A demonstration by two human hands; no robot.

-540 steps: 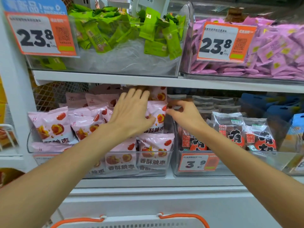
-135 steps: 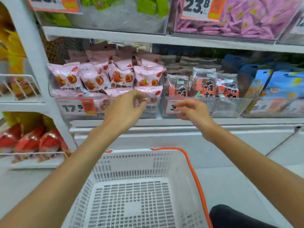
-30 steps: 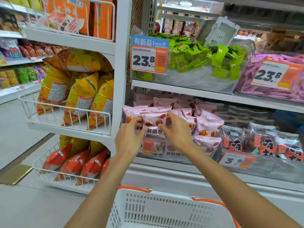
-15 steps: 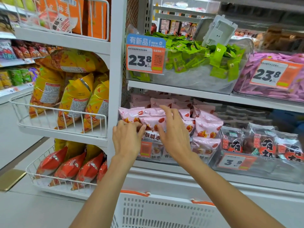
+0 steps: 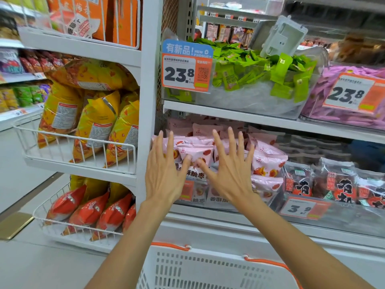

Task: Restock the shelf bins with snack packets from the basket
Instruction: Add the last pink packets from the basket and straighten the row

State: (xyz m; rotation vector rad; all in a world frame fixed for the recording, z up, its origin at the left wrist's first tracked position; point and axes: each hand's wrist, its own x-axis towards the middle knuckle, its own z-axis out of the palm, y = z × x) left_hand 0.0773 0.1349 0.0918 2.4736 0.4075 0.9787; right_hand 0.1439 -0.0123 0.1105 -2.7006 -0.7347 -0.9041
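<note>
Left grip (image 5: 164, 174) and right grip (image 5: 229, 172) now released, fingers splayed flat against pink packets (image 5: 196, 152), no longer pinching.

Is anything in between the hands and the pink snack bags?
No. The left hand and right hand are spread flat right in front of the pink bags in the bin, with the thumbs against the front bag. Nothing visible sits between them.

pink packets (image 5: 195, 152) with red fruit print | white basket (image 5: 208, 270), orange handles | green packets (image 5: 279, 69)
</note>
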